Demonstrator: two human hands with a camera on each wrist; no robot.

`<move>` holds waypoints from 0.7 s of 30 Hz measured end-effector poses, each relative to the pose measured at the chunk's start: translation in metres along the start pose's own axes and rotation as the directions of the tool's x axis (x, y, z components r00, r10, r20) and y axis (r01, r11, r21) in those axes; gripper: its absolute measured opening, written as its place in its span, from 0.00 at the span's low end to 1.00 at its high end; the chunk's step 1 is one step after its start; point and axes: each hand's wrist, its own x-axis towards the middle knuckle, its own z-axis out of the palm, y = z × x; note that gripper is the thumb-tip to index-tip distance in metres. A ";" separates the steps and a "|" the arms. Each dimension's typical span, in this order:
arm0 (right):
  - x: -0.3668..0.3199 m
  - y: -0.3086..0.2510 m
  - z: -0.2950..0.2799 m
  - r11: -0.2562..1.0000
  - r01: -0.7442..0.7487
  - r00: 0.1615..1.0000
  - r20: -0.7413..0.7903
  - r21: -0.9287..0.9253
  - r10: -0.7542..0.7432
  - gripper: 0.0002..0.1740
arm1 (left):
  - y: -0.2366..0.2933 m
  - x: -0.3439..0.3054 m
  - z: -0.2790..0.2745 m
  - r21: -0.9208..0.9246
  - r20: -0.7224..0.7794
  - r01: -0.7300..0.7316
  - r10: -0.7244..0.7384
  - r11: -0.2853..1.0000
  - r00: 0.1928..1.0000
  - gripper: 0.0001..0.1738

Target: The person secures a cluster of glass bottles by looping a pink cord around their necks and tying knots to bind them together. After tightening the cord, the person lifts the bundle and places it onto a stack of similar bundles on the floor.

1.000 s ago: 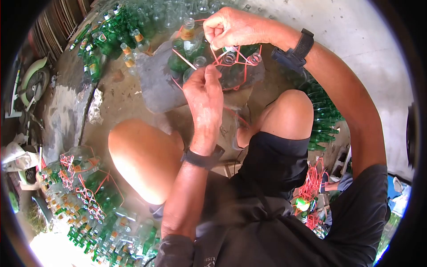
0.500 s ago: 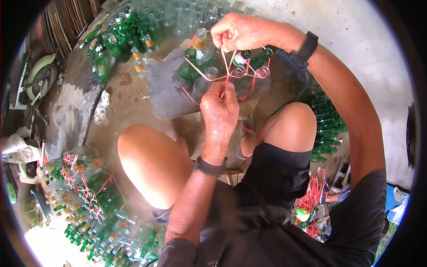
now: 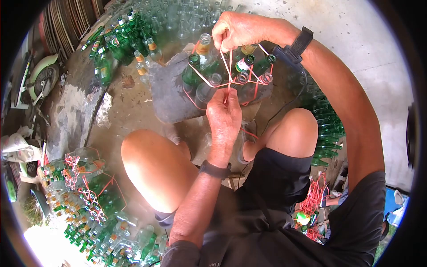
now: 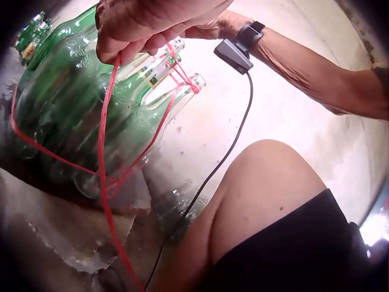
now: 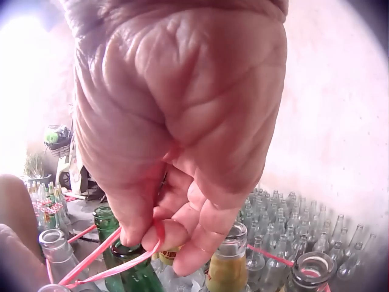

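One left hand (image 3: 224, 112), one right hand (image 3: 233, 32), both curled, pinch red plastic twine (image 4: 102, 137) round glass bottles (image 3: 243, 66); even tension should help.

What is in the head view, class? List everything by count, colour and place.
bundled bottles: at least seven, green and clear, on slab
slab: one, grey, under them
cord: strands uncountable, pinkish red, around bundled bottles
other bottles: many, green and clear, on floor
tangle: one, red, lower right
slats: several, brownish, upper left
vehicle: at least one, partly pale green, left
cable: one, black, at right wrist
wrist straps: two, black, on wrists
shorts: one pair, black, worn
left grip: one, pinching cord
right grip: one, higher, pinching cord
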 end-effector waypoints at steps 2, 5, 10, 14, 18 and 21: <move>0.000 -0.009 -0.001 0.996 -0.093 0.996 0.006 0.011 0.093 0.04 | -0.002 0.000 0.001 -0.003 0.001 0.004 -0.004 1.000 1.000 0.12; -0.001 -0.014 -0.003 0.992 -0.124 0.992 0.019 0.032 0.124 0.05 | -0.005 0.000 0.003 -0.043 -0.019 -0.016 0.015 0.999 1.000 0.12; 0.000 -0.016 -0.008 0.988 -0.150 0.986 0.063 -0.047 0.152 0.07 | -0.004 -0.002 0.006 -0.061 0.017 0.009 -0.008 0.998 1.000 0.11; 0.002 -0.020 -0.012 0.982 -0.174 0.976 0.120 -0.080 0.183 0.09 | -0.001 -0.001 0.005 -0.045 0.007 0.035 -0.035 0.998 0.999 0.11; 0.006 -0.014 -0.012 0.983 -0.160 0.977 0.128 -0.084 0.170 0.10 | -0.001 -0.001 0.005 -0.035 0.007 0.042 -0.042 0.999 0.999 0.11; 0.007 -0.011 -0.012 0.983 -0.165 0.977 0.125 -0.083 0.175 0.10 | -0.004 -0.002 0.007 -0.051 0.004 0.038 -0.038 0.998 0.999 0.11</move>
